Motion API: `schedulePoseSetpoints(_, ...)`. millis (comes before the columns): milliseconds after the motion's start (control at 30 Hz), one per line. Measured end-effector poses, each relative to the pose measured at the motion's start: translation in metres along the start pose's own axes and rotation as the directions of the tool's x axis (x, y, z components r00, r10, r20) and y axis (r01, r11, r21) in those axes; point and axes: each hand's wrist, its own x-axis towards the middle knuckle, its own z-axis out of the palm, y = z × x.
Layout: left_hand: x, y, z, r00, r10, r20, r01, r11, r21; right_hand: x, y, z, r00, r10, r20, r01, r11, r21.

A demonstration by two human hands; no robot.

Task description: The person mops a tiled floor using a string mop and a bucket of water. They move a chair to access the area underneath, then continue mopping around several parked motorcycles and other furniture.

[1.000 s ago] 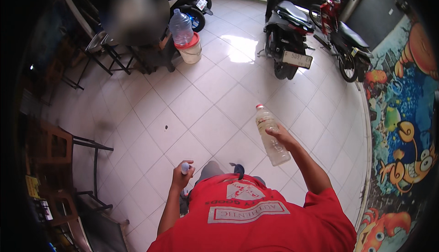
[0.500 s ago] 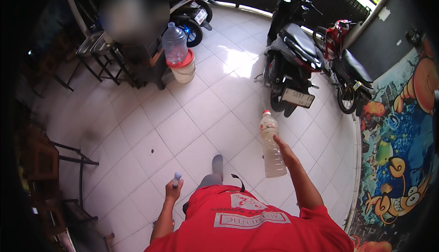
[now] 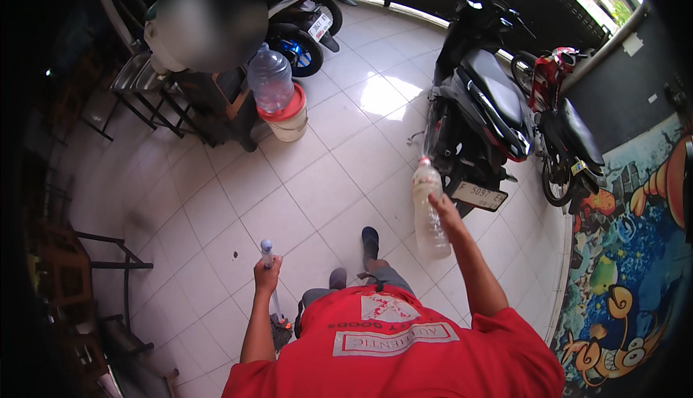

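Observation:
My right hand (image 3: 447,214) is closed round a large clear plastic bottle (image 3: 431,228) with a red cap, held out in front of me at the right. Thin streaks of liquid shoot from its top toward the floor beside the black scooter (image 3: 487,84). At my left side, my left hand (image 3: 266,277) grips the pale upper end of a long-handled mop (image 3: 279,334). Its shaggy grey head hangs low beside my red shirt, partly hidden by my body.
Ahead to the left, a clear water jug (image 3: 270,84) sits on a red-lidded bucket (image 3: 290,125) beside a dark table. A red motorcycle (image 3: 567,120) stands beyond the scooter, near a painted wall (image 3: 613,275). Dark furniture (image 3: 108,250) lines the left. White tiles (image 3: 317,181) cover the floor.
I have stepped forward, and both feet now show. The bottle has moved forward, closer to the scooter, and the liquid streaks look wider. The mop head has come into view.

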Motion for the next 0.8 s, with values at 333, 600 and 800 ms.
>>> schedulePoseSetpoints(333, 0.006, 0.012, 0.113, 0.996, -0.046, -0.072, 0.057, 0.986, 0.159, 0.191, -0.031, -0.050, 0.975, 0.181, 0.132, -0.179, 0.984, -0.022)
schedulePoseSetpoints(600, 0.045, 0.026, 0.141, 0.996, -0.090, 0.018, 0.081, 0.954, 0.290, 0.310, -0.140, -0.093, 0.995, -0.047, 0.093, 0.040, 0.997, 0.071)
schedulePoseSetpoints(800, 0.164, 0.036, 0.148, 0.959, -0.279, 0.040, 0.256, 0.921, 0.294, 0.389, -0.237, -0.104, 0.981, -0.191, 0.024, 0.188, 0.978, 0.086)
